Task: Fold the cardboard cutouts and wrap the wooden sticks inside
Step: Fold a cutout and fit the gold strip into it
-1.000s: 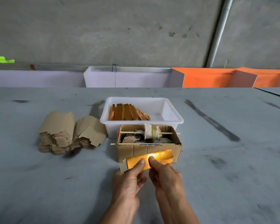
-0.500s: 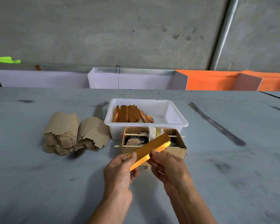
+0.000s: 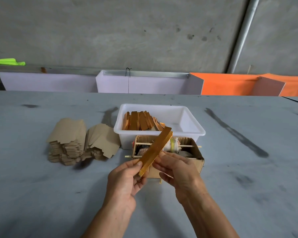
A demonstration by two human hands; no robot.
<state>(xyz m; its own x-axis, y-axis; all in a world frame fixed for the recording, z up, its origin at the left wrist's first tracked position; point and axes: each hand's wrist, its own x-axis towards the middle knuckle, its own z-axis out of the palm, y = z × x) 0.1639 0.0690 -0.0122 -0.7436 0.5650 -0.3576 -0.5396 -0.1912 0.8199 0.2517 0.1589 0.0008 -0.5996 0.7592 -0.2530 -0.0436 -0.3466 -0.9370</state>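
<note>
wrapped stick (image 3: 155,150): shiny gold-orange folded strip, held up off the desk, tilted, far end up and to the right
cutout stacks (image 3: 76,143): two piles of flat brown cardboard cutouts, left on the desk
finished pieces (image 3: 141,120): orange-brown strips standing packed in the white tub's left part

Workshop: concrete wall (image 3: 110,31), worktable (image 3: 41,194).

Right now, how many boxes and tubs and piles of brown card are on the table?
White tub: 1
Cardboard box: 1
Piles of brown card cutouts: 2
Total: 4
</note>
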